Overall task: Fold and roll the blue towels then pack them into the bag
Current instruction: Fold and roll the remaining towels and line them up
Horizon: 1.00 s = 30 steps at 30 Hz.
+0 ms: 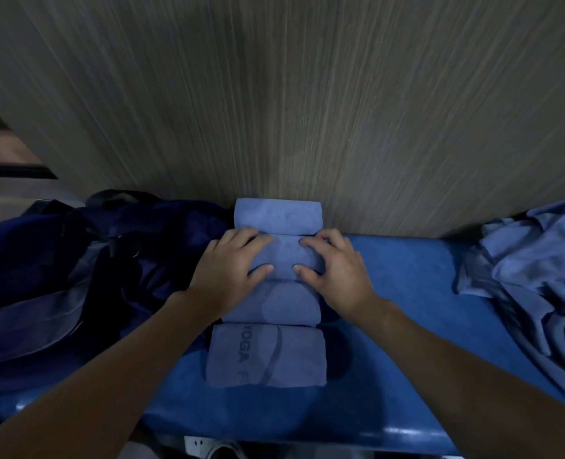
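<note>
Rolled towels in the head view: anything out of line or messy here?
Four rolled blue towels sit in a tidy row, both hands on the second. Only the crumpled pile of unfolded blue towels at the right stands out, and the dark blue fabric bag lies slumped at the left.

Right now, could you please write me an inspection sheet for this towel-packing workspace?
Surface: padded blue bench top against a grey wood-grain wall panel.
Job's things: four rolled blue towels in a line, from the wall to the nearest, printed YOGA; dark navy fabric bag to their left; heap of unfolded blue towels at right.
Clutter: nothing seen.
Hands: left hand and right hand both press on the second roll from the wall, fingers spread.
Cables: nothing seen.
Surroundings: white object at the bottom edge, unclear.
</note>
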{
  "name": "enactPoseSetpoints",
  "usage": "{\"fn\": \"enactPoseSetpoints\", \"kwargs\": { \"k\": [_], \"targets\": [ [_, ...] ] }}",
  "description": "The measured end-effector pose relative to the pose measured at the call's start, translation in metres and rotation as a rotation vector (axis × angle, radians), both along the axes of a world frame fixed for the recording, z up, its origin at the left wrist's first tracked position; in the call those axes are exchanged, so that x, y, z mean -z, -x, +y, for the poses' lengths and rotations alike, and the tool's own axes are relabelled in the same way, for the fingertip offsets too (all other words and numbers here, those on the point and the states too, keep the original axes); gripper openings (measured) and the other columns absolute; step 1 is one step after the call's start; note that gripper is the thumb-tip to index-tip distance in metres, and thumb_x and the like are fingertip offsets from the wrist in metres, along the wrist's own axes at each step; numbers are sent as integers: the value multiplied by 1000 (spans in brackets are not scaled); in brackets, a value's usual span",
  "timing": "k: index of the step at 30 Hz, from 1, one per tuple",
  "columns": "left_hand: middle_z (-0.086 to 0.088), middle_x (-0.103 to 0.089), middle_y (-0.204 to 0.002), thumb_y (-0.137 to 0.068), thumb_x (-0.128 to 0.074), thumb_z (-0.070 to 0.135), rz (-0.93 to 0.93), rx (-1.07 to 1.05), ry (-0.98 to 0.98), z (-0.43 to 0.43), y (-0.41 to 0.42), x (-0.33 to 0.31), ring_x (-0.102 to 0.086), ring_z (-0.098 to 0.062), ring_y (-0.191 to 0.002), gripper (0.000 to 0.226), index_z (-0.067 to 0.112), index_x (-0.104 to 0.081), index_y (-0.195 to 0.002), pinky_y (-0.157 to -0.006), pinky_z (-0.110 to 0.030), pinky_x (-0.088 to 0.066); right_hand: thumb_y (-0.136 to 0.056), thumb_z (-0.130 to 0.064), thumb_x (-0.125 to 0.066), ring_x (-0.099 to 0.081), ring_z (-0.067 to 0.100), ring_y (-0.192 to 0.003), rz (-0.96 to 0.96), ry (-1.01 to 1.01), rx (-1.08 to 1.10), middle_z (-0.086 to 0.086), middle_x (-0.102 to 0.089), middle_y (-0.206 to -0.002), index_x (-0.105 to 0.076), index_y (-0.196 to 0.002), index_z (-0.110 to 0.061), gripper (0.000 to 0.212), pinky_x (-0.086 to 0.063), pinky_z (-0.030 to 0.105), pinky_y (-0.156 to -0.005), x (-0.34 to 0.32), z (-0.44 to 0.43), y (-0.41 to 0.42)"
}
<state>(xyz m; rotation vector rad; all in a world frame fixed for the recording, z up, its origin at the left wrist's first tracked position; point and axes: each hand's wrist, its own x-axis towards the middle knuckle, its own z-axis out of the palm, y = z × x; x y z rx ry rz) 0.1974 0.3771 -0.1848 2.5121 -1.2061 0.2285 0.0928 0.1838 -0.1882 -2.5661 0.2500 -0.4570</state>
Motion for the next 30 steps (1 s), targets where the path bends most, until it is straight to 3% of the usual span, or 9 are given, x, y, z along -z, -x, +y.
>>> {"fn": "enactPoseSetpoints", "kwargs": {
  "k": [7,12,17,21,24,30],
  "targets": [
    [2,-59,-113,-85,-42,49,-142,-40,65,-23,18,-37,-53,-23,-107,46,23,-66,-114,-88,-40,-34,-88,-40,-66,-50,16,-109,-68,-88,38,-4,-52,-116,-60,-126,-19,43,-45,40,-95,-27,-19,31],
    [4,-63,-103,-83,-40,41,-105,70,164,-103,65,-71,-56,-25,-102,40,23,-69,-104,-88,-39,-36,-88,-29,-63,-57,26,-100,-113,-61,211,5,-58,-104,-65,-112,-11,30,-48,45,-90,-44,-75,92],
    [7,-65,-106,-86,-49,35,9,204,120,-203,135,-81,-55,-21,-105,29,27,-67,-108,-91,-40,-38,-80,-29,-54,-58,36,-92,-122,2,468,11,-62,-93,-69,-96,-13,27,-49,47,-81,-57,-147,180],
    [8,-67,-106,-88,-59,31,130,275,120,-273,187,-73,-59,-20,-105,21,27,-66,-107,-91,-39,-40,-87,-25,-59,-50,37,-106,90,96,674,11,-59,-106,-66,-100,-14,18,-41,45,-85,-58,-196,243],
    [7,-68,-108,-87,-62,32,206,284,91,-312,213,-67,-60,-19,-107,21,26,-66,-107,-90,-36,-41,-87,-32,-59,-47,36,-107,166,68,764,8,-55,-102,-56,-85,-19,13,-38,44,-88,-49,-216,272],
    [1,-71,-88,-84,-68,26,423,239,86,-346,227,-46,-67,-21,-88,11,18,-68,-93,-82,-41,-54,-84,-43,-60,-42,29,-111,342,165,674,1,-50,-110,-62,-98,-25,22,-33,41,-88,-30,-229,275]
  ]
}}
